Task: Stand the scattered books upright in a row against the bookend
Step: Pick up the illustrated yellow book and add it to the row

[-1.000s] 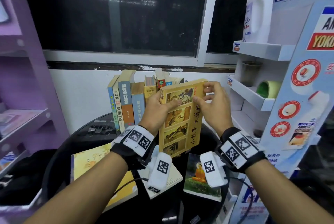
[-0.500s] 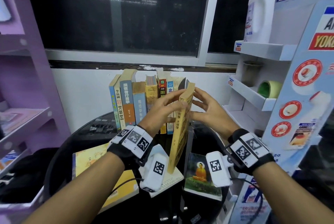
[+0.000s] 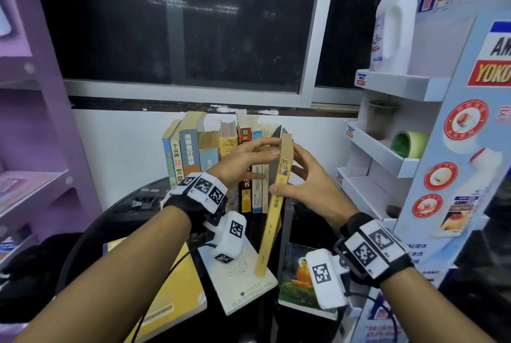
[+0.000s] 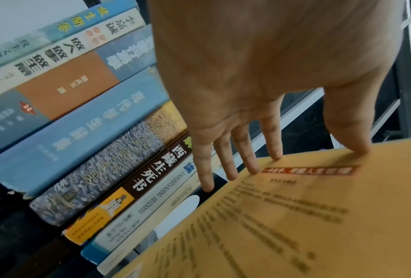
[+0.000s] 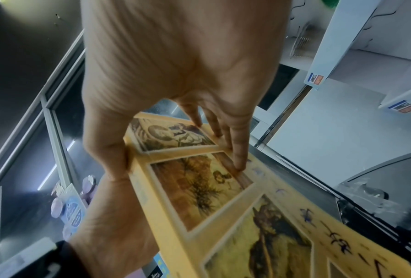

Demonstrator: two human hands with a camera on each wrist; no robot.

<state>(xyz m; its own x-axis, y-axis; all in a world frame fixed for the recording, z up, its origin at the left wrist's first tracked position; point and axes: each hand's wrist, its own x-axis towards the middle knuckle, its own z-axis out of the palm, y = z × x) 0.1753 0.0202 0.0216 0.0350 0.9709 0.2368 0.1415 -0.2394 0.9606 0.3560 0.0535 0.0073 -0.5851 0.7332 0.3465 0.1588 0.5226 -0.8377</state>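
Observation:
A thin yellow book (image 3: 276,204) (image 4: 295,216) (image 5: 223,188) leans spine-out at the right end of the row of upright books (image 3: 210,157) (image 4: 92,131). Its lower end is over a white book (image 3: 240,279) lying flat. My left hand (image 3: 272,146) (image 4: 259,159) presses straight fingers on its back cover near the top. My right hand (image 3: 290,174) (image 5: 188,146) pinches it, thumb on the spine and fingers on the front cover. A dark plate (image 3: 279,132), probably the bookend, shows behind the book. Two more books lie flat: a large yellow one (image 3: 171,287) and a Buddha-cover one (image 3: 300,276).
The books stand on a round black table (image 3: 116,221) against a white wall, with binder clips (image 3: 143,201) at the back left. A white display shelf (image 3: 387,154) holding a tape roll (image 3: 409,144) and a bottle (image 3: 392,27) is close on the right. A purple shelf (image 3: 36,176) stands left.
The yellow book turned from cover-facing to spine-facing and moved back toward the row's right end. My left hand shifted from gripping its edge to pressing its back cover.

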